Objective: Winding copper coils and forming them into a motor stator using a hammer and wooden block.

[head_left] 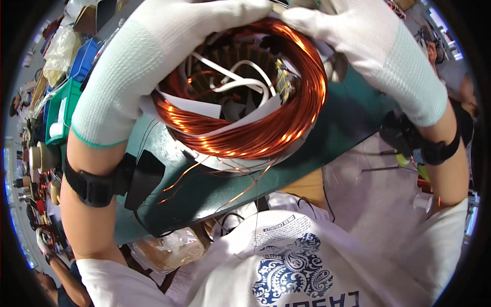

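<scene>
A motor stator [240, 166] with a thick ring of copper winding [245, 140] rests on the green tabletop. White sleeved leads [240, 82] curl inside its bore, and white insulation paper [194, 106] shows between the coils. Both my hands wear white knitted gloves. My left hand [204, 20] lies over the far left rim of the winding, thumb pointing inward; its other fingers are mostly hidden. Across from it, my right hand [342, 25] grips the far right rim, with grey fingertips down the outer side. Loose copper wire ends [184, 176] hang off the near side.
The green table [337, 138] has its near edge close to my body. At the left stand a green bin [61, 115], a blue bin [84, 59] and wire spools [43, 156]. A clear plastic bag [171, 248] sits below the table edge. Other people work at both sides.
</scene>
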